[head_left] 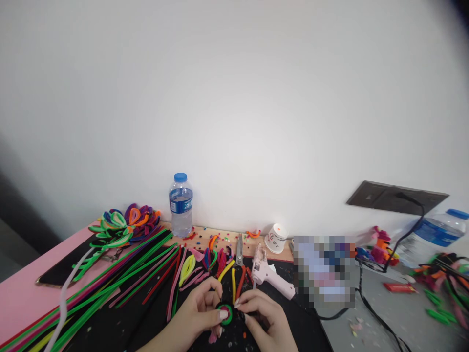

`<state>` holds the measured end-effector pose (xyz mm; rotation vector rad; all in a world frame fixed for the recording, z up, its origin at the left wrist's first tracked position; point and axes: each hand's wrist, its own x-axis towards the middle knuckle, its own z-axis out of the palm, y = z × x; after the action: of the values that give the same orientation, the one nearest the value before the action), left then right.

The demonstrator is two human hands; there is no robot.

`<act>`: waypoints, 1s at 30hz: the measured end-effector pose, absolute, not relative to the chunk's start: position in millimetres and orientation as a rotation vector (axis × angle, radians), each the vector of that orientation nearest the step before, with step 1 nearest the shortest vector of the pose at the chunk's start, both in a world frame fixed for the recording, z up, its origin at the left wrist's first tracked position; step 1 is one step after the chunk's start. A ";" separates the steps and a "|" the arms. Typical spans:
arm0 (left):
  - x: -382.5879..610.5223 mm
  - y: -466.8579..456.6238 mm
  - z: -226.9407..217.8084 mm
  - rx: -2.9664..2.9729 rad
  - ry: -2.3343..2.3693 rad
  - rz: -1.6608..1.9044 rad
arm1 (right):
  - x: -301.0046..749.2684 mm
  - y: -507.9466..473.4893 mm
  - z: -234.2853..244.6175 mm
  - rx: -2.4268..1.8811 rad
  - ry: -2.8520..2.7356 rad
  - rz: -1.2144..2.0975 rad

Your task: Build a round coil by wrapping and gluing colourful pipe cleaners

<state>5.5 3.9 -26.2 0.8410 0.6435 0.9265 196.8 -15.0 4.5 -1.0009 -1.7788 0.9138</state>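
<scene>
My left hand [201, 309] pinches a small round coil [229, 315], green around the rim with red inside, between thumb and fingers. Just to the right, my right hand [266, 318] has its thumb and fingertips drawn together close to the coil. Something dark may lie between those fingertips, but against the black mat [161, 320] I cannot make it out. Beyond the hands lie scissors [240, 252] with orange-red handles, a yellow pipe cleaner piece [233, 283] and a pale pink glue gun [269, 278].
Long pipe cleaners [106, 288] spread across the left side near a looped pipe-cleaner flower [117, 230]. A water bottle [181, 208] and an upturned paper cup [276, 238] stand by the wall. A black cable [373, 308] crosses the grey table at right.
</scene>
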 end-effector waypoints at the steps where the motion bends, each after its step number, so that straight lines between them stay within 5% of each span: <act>1: 5.5 4.0 -26.3 0.840 0.643 0.928 | 196.7 -15.2 5.0 -1.005 -1.778 0.913; 30: 3.7 4.5 -19.4 0.786 0.663 0.895 | 197.5 -15.3 0.5 -1.061 -1.813 0.831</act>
<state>3.7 4.5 -19.4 0.7861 0.6631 0.8954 197.5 -15.3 0.5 -1.0610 -1.8130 0.8306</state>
